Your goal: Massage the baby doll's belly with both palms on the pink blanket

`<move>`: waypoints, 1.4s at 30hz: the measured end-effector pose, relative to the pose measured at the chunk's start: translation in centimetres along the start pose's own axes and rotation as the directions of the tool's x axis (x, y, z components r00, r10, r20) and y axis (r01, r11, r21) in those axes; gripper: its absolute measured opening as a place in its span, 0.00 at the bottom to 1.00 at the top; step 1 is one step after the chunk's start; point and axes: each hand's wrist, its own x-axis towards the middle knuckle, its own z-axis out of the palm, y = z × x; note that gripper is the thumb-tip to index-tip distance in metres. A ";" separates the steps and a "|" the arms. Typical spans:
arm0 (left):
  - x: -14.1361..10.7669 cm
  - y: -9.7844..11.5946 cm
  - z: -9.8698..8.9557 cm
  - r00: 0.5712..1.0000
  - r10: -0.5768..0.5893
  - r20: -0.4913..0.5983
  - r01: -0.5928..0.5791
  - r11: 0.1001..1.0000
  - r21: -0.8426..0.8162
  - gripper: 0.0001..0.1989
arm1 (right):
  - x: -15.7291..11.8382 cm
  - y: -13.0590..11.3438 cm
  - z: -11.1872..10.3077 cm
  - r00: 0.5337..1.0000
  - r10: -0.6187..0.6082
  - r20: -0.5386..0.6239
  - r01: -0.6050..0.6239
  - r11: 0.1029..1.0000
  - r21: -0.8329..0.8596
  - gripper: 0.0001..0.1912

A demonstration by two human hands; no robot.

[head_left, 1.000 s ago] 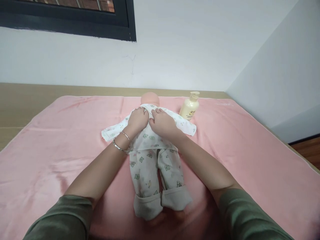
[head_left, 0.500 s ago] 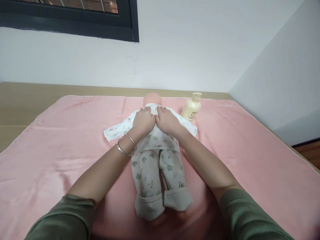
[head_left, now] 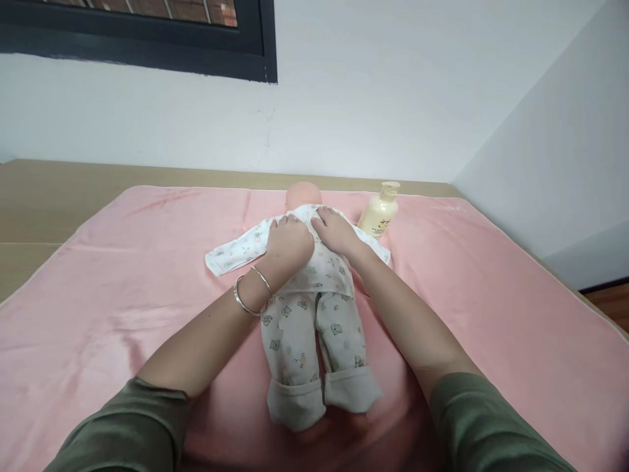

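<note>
A baby doll (head_left: pixel 322 278) in white patterned pyjamas lies on a pink sheet (head_left: pixel 162 295), its bald head (head_left: pixel 303 195) toward the wall and its trouser cuffs rolled up. No face shows on the head. On the left of its upper back rests my left hand (head_left: pixel 291 244), fingers bent down on the cloth; two silver bangles circle that wrist. My right hand (head_left: pixel 337 231) lies on the right of the upper back, fingers extended and pointing up toward the neck. Both sleeves of the top spread out to the sides.
A pale yellow pump bottle (head_left: pixel 378 213) stands just beyond the doll's right-hand sleeve. Behind the sheet runs a wooden edge (head_left: pixel 88 172) against a white wall (head_left: pixel 368 98). A dark window frame (head_left: pixel 147 49) is at the upper left.
My left hand has shifted slightly down and toward the doll's middle, its back now more raised. The two hands have drawn a little apart at the thumbs.
</note>
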 end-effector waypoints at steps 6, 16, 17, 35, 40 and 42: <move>0.8 -0.6 0.1 0.999 0.053 0.011 -0.052 0.997 -0.051 0.18 | -0.5 -0.8 -0.3 1.000 0.003 0.003 -0.003 0.997 -0.080 0.26; 3.0 -3.3 1.5 0.979 -0.195 0.054 0.200 0.890 -0.409 0.21 | -3.7 -5.7 -0.1 0.997 0.082 0.002 -0.079 0.968 -0.240 0.19; 3.0 -3.2 1.8 0.979 -0.205 0.023 0.197 0.897 -0.397 0.21 | -3.6 -5.6 -0.3 0.995 0.099 0.008 -0.095 0.969 -0.227 0.19; 2.9 -2.5 2.6 0.973 -0.222 -0.068 0.190 0.929 -0.319 0.22 | 0.2 -0.6 2.0 0.983 -0.046 -0.176 0.047 0.999 0.006 0.19; 2.9 -2.5 2.6 0.974 -0.212 -0.073 0.180 0.934 -0.308 0.22 | 0.1 -0.8 1.8 0.986 -0.044 -0.163 0.042 0.999 -0.018 0.20; 2.9 -2.6 2.6 0.974 -0.215 -0.072 0.183 0.931 -0.315 0.22 | 0.0 -0.9 1.7 0.987 -0.038 -0.154 0.034 0.999 -0.029 0.22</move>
